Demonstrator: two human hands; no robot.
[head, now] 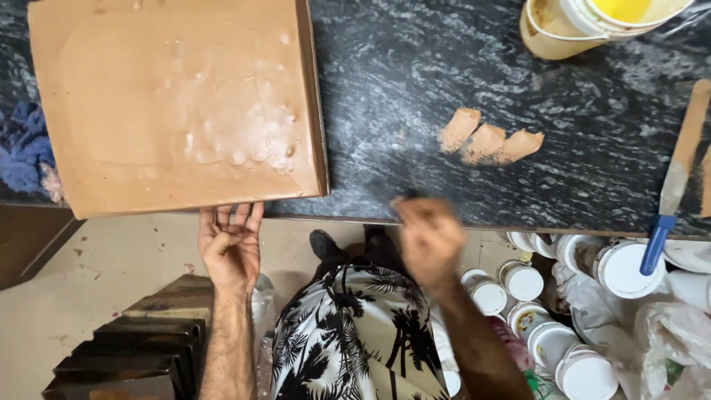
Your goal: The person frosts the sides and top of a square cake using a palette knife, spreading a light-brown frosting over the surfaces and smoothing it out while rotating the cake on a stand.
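Observation:
A square brown board [178, 104] coated with wet tan filler lies on the black stone counter [415, 67], its near edge hanging over the counter's front. My left hand [231, 248] is palm up under that near edge, fingers touching the board's underside. My right hand [428, 238] is blurred at the counter's front edge with the fingers bunched; a small dark thing may be pinched in them, but I cannot tell. Three dabs of tan putty [489, 141] sit on the counter beyond the right hand.
A yellowish bucket [585, 22] stands at the counter's far right. A blue-handled putty knife [670, 192] lies at the right edge. A blue rag [26, 148] lies at the left. Below are several white-lidded tins [522, 281], plastic bags and stacked dark wooden frames [141, 348].

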